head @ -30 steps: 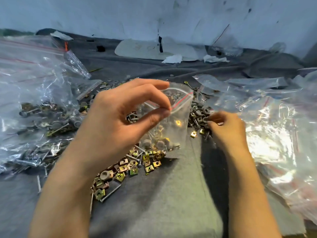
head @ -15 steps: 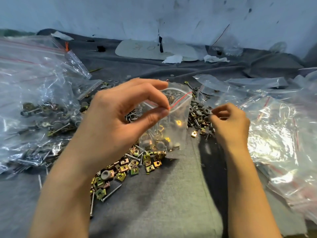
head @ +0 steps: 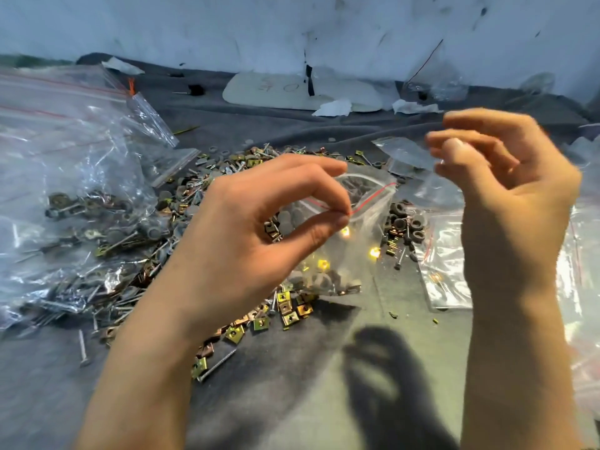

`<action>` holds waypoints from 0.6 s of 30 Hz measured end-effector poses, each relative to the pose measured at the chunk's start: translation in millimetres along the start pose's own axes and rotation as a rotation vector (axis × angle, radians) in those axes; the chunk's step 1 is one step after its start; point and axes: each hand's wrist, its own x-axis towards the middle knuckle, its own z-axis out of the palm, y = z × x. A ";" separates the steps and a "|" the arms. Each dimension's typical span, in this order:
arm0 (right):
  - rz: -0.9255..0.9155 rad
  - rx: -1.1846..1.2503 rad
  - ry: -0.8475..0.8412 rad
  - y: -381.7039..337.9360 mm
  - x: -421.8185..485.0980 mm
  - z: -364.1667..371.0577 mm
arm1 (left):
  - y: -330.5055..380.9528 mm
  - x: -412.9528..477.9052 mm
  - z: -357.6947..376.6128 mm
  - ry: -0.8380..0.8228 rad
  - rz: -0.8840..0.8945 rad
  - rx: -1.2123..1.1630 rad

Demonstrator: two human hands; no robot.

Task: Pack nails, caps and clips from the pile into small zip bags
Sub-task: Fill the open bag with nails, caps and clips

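My left hand pinches the red-striped rim of a small clear zip bag between thumb and forefinger, holding its mouth open above the grey cloth. Caps and a few brass clips lie in the bag's bottom. Under and behind it spreads the pile of brass clips, nails and grey caps. A cluster of black caps lies just right of the bag. My right hand is raised above and to the right of the bag, blurred, its fingers curled toward the thumb. Whether it holds a piece is unclear.
Large clear bags stuffed with packed hardware crowd the left side. More zip bags lie at the right. A white board and paper scraps sit at the back against the wall. Grey cloth covers the front.
My right hand has lifted off the black caps and risen up and to the right, above the bag's mouth. My left hand still holds the bag in the same place.
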 end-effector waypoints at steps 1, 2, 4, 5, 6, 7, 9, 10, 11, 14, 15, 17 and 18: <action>0.053 -0.083 0.079 13.1 2.0 -4.0 | -0.1 -0.2 -0.6 0.004 -0.002 -0.001; 0.133 -0.190 0.111 28.9 2.6 -6.8 | -0.2 -0.1 -1.0 0.005 -0.004 0.001; 0.339 -0.436 0.035 61.5 -0.8 -7.9 | -0.2 -0.1 -1.8 0.004 -0.007 0.011; 0.421 -0.545 -0.019 75.9 -3.5 -7.3 | 0.0 0.0 -2.2 0.003 -0.008 0.012; 0.465 -0.630 -0.062 87.2 -6.0 -6.1 | 0.3 0.0 -2.5 0.003 -0.008 0.010; 0.476 -0.688 -0.093 95.1 -8.1 -4.8 | 0.7 -0.3 -3.0 0.002 -0.008 0.008; 0.459 -0.741 -0.105 101.9 -9.2 -3.7 | 2.1 -1.0 -3.3 0.004 -0.007 0.005; 0.460 -0.751 -0.103 103.4 -9.1 -3.6 | 2.8 -1.4 -3.9 0.004 -0.010 0.005; 0.467 -0.761 -0.104 104.2 -9.3 -4.0 | 3.4 -1.7 -4.2 0.002 -0.014 0.006; 0.489 -0.764 -0.086 99.3 -9.5 -3.9 | 3.2 -1.9 -5.3 0.000 -0.026 0.015; 0.476 -0.723 -0.059 93.8 -9.0 -3.7 | 3.0 -2.0 -5.4 0.001 -0.030 0.015; 0.416 -0.470 -0.010 74.2 -5.7 -4.0 | 2.9 -1.8 -4.6 0.003 -0.025 0.023; 0.374 -0.277 -0.004 59.2 -3.6 -3.8 | 2.9 -1.6 -3.9 0.002 -0.019 0.030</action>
